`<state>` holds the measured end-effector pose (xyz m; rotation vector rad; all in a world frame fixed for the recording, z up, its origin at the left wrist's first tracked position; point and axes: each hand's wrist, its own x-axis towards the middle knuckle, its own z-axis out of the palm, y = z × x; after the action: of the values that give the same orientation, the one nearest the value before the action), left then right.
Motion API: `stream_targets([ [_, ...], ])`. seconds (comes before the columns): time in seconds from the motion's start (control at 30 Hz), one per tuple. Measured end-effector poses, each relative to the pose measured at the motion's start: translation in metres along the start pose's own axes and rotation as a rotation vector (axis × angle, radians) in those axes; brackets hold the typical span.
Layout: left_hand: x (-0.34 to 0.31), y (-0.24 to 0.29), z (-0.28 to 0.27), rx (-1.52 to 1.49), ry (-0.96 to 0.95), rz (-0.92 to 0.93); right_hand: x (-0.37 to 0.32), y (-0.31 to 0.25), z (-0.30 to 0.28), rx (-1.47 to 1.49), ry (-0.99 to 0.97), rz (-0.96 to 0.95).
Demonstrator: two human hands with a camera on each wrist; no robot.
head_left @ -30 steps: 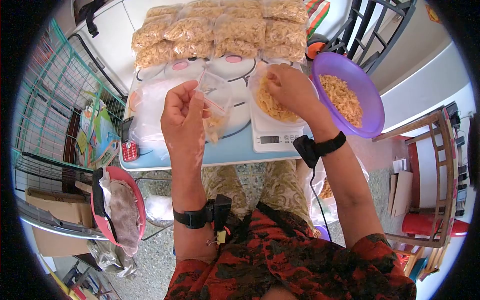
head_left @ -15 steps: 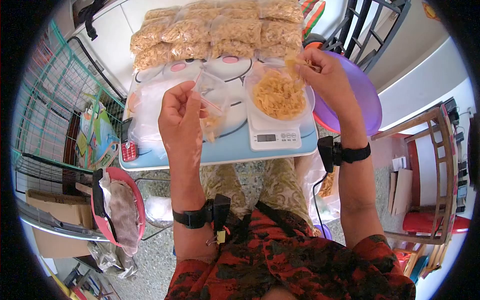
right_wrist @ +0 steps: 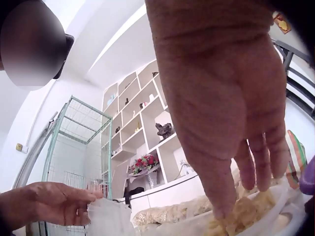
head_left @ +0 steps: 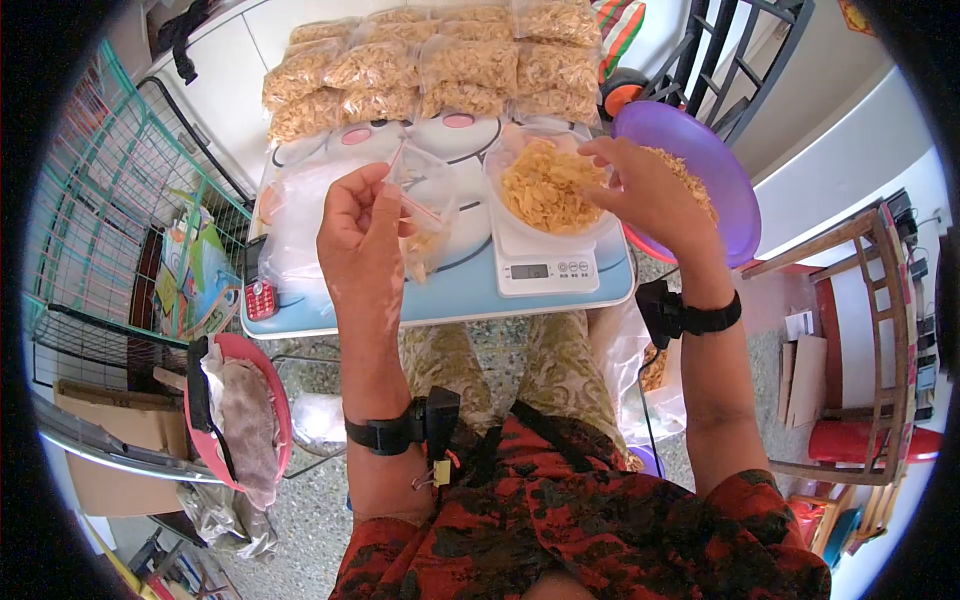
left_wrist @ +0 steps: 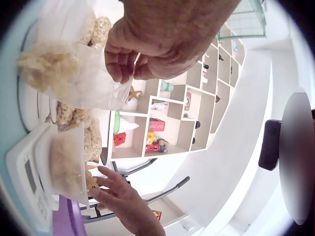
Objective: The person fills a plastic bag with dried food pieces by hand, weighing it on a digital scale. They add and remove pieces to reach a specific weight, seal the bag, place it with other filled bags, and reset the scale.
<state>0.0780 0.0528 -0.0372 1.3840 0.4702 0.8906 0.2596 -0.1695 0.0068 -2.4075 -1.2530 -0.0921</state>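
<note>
The left hand [head_left: 360, 225] pinches the edge of a clear zip bag [head_left: 425, 215] that hangs over the table with some yellowish flakes low inside; the left wrist view shows the thumb and fingers [left_wrist: 129, 73] gripping its rim. A white bowl [head_left: 497, 205] of flakes [head_left: 545, 185] stands on a white kitchen scale [head_left: 550, 280]. Over the bowl's right rim is the right hand [head_left: 655, 195], its fingers apart and relaxed. In the right wrist view its fingertips reach down to the flakes [right_wrist: 246, 216].
Filled bags [head_left: 470, 65] are stacked along the table's back. A purple basin [head_left: 740, 200] with more flakes stands to the right. Flat empty bags [head_left: 305, 220] and a red phone [head_left: 260, 300] lie at the left. A green wire cage [head_left: 100, 200] is beyond.
The right hand went from inside the bowl to above its right rim, lifting some flakes, then lowered back toward the bowl with its fingers spread. The left hand stays put with the bag.
</note>
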Motion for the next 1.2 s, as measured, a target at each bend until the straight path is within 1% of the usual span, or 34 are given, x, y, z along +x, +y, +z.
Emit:
stream_targets([
  [0.1, -0.001, 0.000, 0.000, -0.012, 0.001, -0.004, -0.006, 0.001, -0.003, -0.110, -0.030, -0.188],
  [0.2, -0.002, -0.001, 0.001, -0.008, -0.008, -0.007, -0.007, 0.003, 0.004, -0.146, -0.117, -0.206],
  [0.3, -0.002, 0.000, 0.001, -0.008, -0.009, -0.003, -0.005, -0.003, 0.006, -0.143, -0.169, -0.153],
  [0.4, -0.002, 0.001, -0.001, 0.007, -0.002, -0.009, 0.002, -0.001, 0.012, -0.194, -0.205, -0.172],
  [0.5, -0.002, 0.002, -0.001, 0.008, 0.000, 0.003, 0.009, -0.005, 0.014, -0.196, -0.264, -0.089],
  [0.6, -0.002, 0.001, -0.003, 0.002, -0.006, -0.004, 0.014, 0.000, 0.018, -0.213, -0.233, -0.098],
  [0.7, -0.001, 0.001, -0.003, 0.005, -0.002, -0.001, 0.015, 0.009, 0.021, -0.119, -0.165, -0.134],
  [0.8, 0.000, -0.001, -0.005, 0.002, -0.008, 0.009, 0.013, 0.011, 0.014, -0.043, -0.107, -0.086],
  [0.9, 0.001, -0.002, -0.004, 0.011, -0.009, 0.011, 0.009, 0.016, 0.018, -0.043, 0.061, -0.222],
  [1.0, 0.000, -0.001, -0.003, 0.027, -0.006, 0.005, 0.007, 0.004, 0.006, 0.145, -0.121, 0.027],
  [1.1, 0.001, -0.001, -0.002, 0.024, -0.015, 0.005, 0.005, 0.000, 0.007, 0.004, -0.103, -0.038],
  [1.2, 0.000, 0.000, 0.000, 0.024, -0.013, 0.019, 0.007, -0.004, 0.016, -0.095, -0.098, -0.001],
])
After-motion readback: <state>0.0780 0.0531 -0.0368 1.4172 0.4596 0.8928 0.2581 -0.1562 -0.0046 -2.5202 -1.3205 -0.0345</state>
